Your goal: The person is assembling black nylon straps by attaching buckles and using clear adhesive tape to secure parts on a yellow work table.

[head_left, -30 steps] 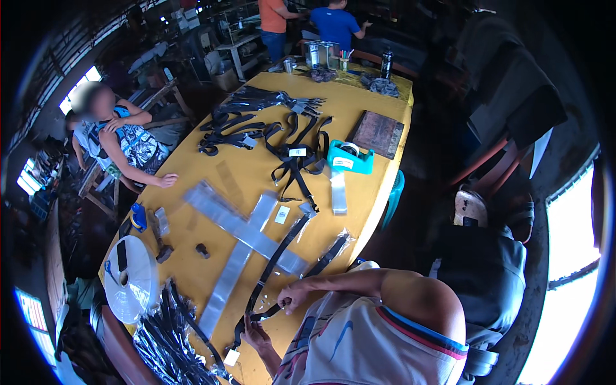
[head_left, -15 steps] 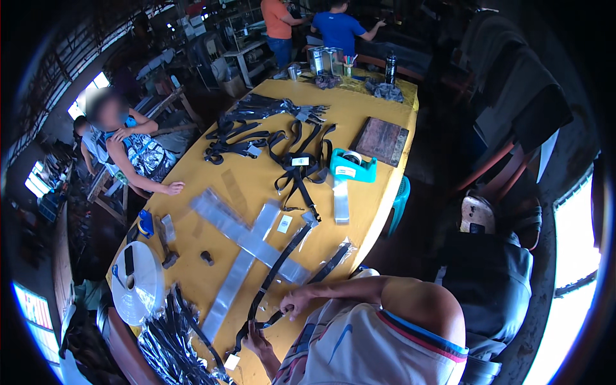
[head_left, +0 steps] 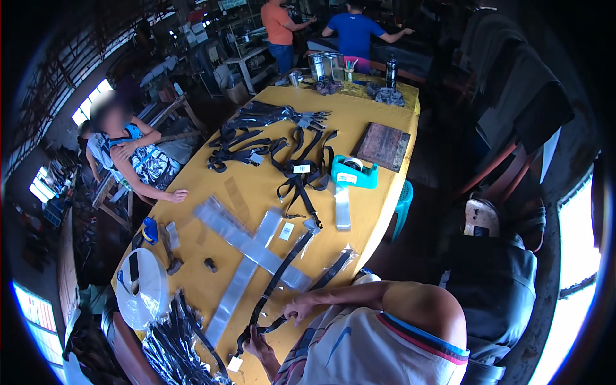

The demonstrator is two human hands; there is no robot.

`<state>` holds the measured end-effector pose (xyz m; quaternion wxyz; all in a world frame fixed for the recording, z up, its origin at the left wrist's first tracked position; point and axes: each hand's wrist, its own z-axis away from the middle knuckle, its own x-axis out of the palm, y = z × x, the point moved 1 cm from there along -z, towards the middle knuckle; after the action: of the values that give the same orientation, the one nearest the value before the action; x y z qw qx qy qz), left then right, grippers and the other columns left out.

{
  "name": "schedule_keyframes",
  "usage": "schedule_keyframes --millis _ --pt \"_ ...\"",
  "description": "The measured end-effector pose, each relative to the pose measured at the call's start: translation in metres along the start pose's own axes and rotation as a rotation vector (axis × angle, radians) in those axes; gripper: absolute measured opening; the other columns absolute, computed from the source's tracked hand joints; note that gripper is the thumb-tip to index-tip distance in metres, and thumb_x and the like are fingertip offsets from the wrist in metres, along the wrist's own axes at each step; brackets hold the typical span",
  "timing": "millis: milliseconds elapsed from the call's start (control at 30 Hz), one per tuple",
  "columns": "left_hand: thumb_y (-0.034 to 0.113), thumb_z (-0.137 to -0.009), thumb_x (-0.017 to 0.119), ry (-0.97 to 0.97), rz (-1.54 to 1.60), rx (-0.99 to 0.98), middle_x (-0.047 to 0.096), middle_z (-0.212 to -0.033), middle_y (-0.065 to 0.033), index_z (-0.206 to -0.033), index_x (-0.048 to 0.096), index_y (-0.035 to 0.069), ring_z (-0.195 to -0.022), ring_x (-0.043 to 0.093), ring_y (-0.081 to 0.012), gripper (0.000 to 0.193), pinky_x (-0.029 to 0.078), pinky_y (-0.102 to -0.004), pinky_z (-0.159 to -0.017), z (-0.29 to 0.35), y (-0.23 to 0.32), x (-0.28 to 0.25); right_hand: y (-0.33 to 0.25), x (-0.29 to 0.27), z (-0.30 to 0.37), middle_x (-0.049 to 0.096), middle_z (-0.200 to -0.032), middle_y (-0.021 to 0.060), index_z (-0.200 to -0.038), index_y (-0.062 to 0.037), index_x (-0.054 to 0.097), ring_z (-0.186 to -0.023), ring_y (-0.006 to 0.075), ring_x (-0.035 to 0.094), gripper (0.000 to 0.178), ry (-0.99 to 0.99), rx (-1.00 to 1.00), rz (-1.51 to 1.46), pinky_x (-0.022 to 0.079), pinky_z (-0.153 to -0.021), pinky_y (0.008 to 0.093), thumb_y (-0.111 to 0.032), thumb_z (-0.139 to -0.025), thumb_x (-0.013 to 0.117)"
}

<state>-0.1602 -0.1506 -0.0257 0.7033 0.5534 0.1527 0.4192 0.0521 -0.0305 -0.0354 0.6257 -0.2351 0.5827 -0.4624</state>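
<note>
Near the table's front edge, my left hand [head_left: 258,344] pinches a long black webbing strap [head_left: 280,274] close to its lower end. A small white tag [head_left: 235,364] hangs beside that end. Just to the right and slightly farther away, my right hand [head_left: 299,307] grips another stretch of the strap with bent fingers. The strap runs up the table from my hands toward a clear plastic wrapper [head_left: 312,226]. A second black strap in clear plastic [head_left: 335,267] lies beyond my right hand. Flat clear plastic sleeves [head_left: 232,301] lie crossed to the left.
A white reel [head_left: 144,301] and a heap of wrapped black straps [head_left: 168,350] occupy the near left. Farther off are loose black straps [head_left: 301,183], a teal tape dispenser [head_left: 355,173] and a dark block [head_left: 383,146]. A person [head_left: 138,157] sits at the left edge; two others stand beyond.
The whole view has shifted slightly. My hands stay close together on the strap, and its tagged lower end has moved a little. The far person in blue reaches farther right.
</note>
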Motion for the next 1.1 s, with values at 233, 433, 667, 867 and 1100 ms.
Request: schedule_keyframes --millis 233,433,667,867,1100 --pt "-0.003 -0.086 0.072 0.027 0.022 -0.059 0.073 -0.092 -0.0089 -0.098 0.067 0.001 -0.078 0.071 -0.0153 0.014 0.058 -0.0226 -0.064 -0.007 -0.004 -0.003 0.006 0.004 -0.005 0.070 -0.099 0.0123 -0.113 -0.0060 0.066 -0.093 0.0270 0.067 0.054 0.025 -0.023 -0.041 0.052 -0.080 0.0381 -0.044 -0.077 0.081" --pt "-0.005 -0.086 0.071 -0.001 0.063 -0.015 0.071 -0.093 -0.0098 -0.095 0.064 0.001 -0.078 0.071 -0.0172 0.013 0.060 -0.0250 -0.065 -0.007 -0.010 -0.010 -0.006 -0.004 0.000 0.066 -0.093 0.0124 -0.116 -0.0042 0.063 -0.086 0.0277 0.063 0.053 -0.045 0.040 -0.057 0.049 -0.075 0.0411 -0.039 -0.080 0.079" --pt "-0.006 -0.087 0.070 -0.021 0.029 0.004 0.071 -0.094 -0.0092 -0.096 0.065 0.001 -0.079 0.071 -0.0165 0.012 0.059 -0.0246 -0.065 -0.004 -0.006 -0.010 -0.008 -0.010 0.006 0.069 -0.102 0.0142 -0.120 -0.0053 0.061 -0.094 0.0282 0.066 0.052 -0.032 0.105 -0.078 0.051 -0.081 0.0402 -0.039 -0.083 0.077" --pt "-0.004 -0.087 0.071 0.027 -0.003 -0.011 0.071 -0.092 -0.0089 -0.097 0.065 0.000 -0.077 0.071 -0.0159 0.012 0.058 -0.0230 -0.062 -0.007 -0.006 -0.006 -0.008 -0.015 0.010 0.069 -0.107 0.0132 -0.120 -0.0062 0.061 -0.098 0.0285 0.066 0.051 -0.003 0.153 -0.085 0.051 -0.084 0.0409 -0.039 -0.084 0.076" --pt "-0.003 -0.087 0.072 0.068 0.024 -0.047 0.071 -0.092 -0.0085 -0.098 0.066 0.000 -0.074 0.070 -0.0144 0.013 0.056 -0.0216 -0.059 -0.010 -0.008 -0.005 -0.010 -0.018 0.011 0.069 -0.107 0.0131 -0.118 -0.0068 0.063 -0.099 0.0285 0.065 0.048 -0.034 0.188 -0.085 0.051 -0.084 0.0404 -0.039 -0.085 0.076"
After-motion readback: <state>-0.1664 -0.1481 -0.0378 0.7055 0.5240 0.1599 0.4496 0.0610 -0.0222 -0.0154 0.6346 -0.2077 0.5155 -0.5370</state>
